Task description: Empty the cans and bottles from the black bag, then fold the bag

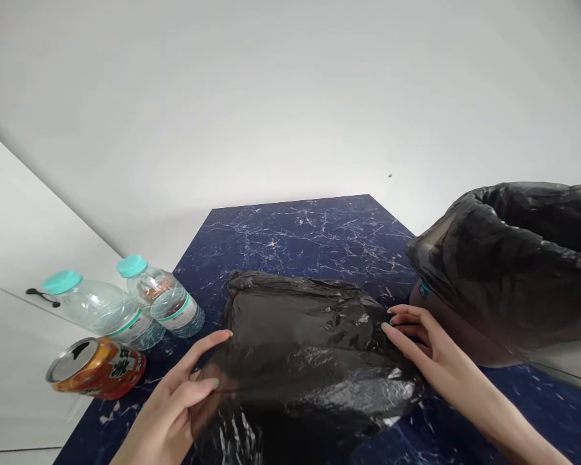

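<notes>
A black plastic garbage bag (310,336) lies spread over the blue marbled tabletop in front of me. My left hand (174,394) grips its left side, the thumb on top and some fingers showing dimly through the thin film. That index finger reaches along the bag's edge. At the right edge, my right hand (426,345) has its thumb and curled fingers closed on the plastic. Folds at the bag's near end are dark, and what lies under them is hidden.
Left stand two clear bottles with turquoise caps, one further left (97,307) and one nearer the bag (162,297). An orange drink can (99,368) is before them. On the right rises a bin (503,278) lined with black plastic. A white wall (290,103) is behind the table (295,232).
</notes>
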Motion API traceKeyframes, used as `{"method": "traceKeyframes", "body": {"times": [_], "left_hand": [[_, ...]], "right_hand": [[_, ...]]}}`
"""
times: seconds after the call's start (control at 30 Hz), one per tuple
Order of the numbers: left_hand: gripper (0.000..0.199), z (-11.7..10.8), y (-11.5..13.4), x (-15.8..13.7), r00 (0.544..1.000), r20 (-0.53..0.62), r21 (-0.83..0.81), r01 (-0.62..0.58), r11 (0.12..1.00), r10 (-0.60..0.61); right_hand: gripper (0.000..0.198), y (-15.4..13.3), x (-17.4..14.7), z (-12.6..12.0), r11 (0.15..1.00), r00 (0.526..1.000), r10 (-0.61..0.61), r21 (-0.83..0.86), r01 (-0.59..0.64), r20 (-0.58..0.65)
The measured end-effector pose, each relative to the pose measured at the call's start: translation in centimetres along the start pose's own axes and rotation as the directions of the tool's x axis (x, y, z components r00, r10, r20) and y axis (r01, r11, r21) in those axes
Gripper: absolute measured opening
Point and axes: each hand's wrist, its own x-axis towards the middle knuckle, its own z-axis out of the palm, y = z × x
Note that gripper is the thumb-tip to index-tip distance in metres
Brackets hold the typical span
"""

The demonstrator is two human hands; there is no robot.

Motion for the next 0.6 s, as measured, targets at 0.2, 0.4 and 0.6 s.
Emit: {"method": "traceKeyframes", "body": {"times": [0.2,0.4,0.6], "left_hand": [[0.059,-3.8,-2.2,0.6,0.873,0.159,0.788,-0.394,0.474,0.461],[0.037,-1.5,-0.5,-0.6,0.55,0.391,0.832,-0.554,-0.028,0.738],[0.055,3.0,-0.9,1.4,0.559,0.699,0.676,-0.719,-0.159,0.445]], "right_hand": [[0.069,0.4,0.3,0.0,0.988,0.999,0.002,-0.157,0.003,0.035],[0.047,-3.1,-0.8,-0.6,0.974,0.984,-0.135,-0.198,0.11,-0.117],[0.035,-8.4,-2.2,0.9,0.844,0.901,-0.434,-0.347,0.41,0.008]]}}
